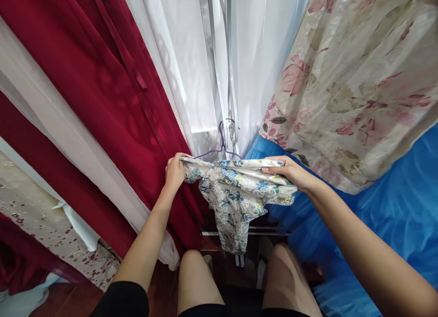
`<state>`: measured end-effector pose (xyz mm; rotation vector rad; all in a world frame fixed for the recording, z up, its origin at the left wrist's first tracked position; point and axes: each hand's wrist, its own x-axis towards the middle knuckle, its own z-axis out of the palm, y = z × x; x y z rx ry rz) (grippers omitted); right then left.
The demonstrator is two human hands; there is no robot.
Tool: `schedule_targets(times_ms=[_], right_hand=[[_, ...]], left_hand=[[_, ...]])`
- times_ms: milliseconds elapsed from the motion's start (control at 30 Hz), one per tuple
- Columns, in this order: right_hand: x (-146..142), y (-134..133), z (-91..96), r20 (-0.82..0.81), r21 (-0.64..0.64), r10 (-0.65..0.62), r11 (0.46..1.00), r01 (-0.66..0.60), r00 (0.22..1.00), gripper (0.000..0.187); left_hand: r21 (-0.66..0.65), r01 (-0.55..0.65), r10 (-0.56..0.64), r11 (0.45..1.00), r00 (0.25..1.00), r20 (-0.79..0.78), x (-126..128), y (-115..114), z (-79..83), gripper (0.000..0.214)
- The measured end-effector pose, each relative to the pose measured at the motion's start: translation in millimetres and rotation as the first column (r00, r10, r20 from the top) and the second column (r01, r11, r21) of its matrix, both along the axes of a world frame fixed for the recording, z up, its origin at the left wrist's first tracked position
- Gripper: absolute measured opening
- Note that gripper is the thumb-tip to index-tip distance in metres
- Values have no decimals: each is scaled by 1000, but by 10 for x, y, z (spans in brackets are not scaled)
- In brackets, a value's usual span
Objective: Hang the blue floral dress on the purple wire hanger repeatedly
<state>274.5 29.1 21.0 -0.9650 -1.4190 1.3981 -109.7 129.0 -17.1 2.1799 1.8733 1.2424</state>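
Observation:
A floral garment (pixel 236 189), white with blue and yellow flowers and scalloped edges, is stretched sideways between my hands. My left hand (pixel 175 173) pinches its upper left end. At the right end, my right hand (pixel 289 171) grips the upper edge, thumb on top and fingers beneath. A purple hanger (pixel 222 147) shows above the garment's top edge, its hook upright against white fabric; its lower part is hidden by the cloth. The lower part of the garment hangs down above the floor, between my knees.
Long dark red drapes (pixel 137 102) hang at the left, with white cloth (pixel 185 57) behind the hanger. A cream cloth with pink flowers (pixel 356 93) hangs at the right over blue tulle (pixel 393 194). Grey ribbons (pixel 224 80) dangle in the middle. Reddish tiles (pixel 160 289) form the floor.

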Motion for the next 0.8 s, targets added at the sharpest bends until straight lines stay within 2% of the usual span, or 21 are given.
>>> schedule_targets(times_ms=[100,133,200,300,400,467,567,667,733,767,800], right_hand=[[21,-17,-42,-58,-90,20,996,-25,998,43],[24,-29,-101,-89,-106,11,994,-20,996,50],[32,-60,-279,-146,-75,-86,994,75,985,57],[68,-122,-587,-163,20,-301,951,308,940,35],[130,-174,-703,-132,78,-399,908,411,907,37],[159,-177,-603,-152,117,-459,871,477,875,37],[117,-155,-289,-191,120,-537,818,562,822,35],[-68,-231,8,-195,114,-524,827,550,829,36],[-244,-409,135,-151,165,-445,869,466,883,37],[-332,-533,178,-106,212,-360,902,375,927,39],[-415,-669,207,-37,268,-226,936,228,973,43]], left_hand=[[-19,184,-179,983,971,158,127,51,59,33],[-13,191,-185,981,961,205,159,52,49,32],[44,114,-122,992,947,297,185,38,2,30],[108,12,-57,994,904,424,148,-10,-63,23],[77,86,-112,993,883,456,125,-110,-14,12],[82,154,-174,985,869,463,165,-226,93,10],[181,194,-258,964,843,473,273,-449,283,9],[255,173,-254,951,909,331,333,-609,362,13],[264,130,-186,956,962,202,318,-619,306,13],[266,102,-154,959,971,182,298,-594,250,16],[261,64,-123,963,969,214,275,-556,186,22]])
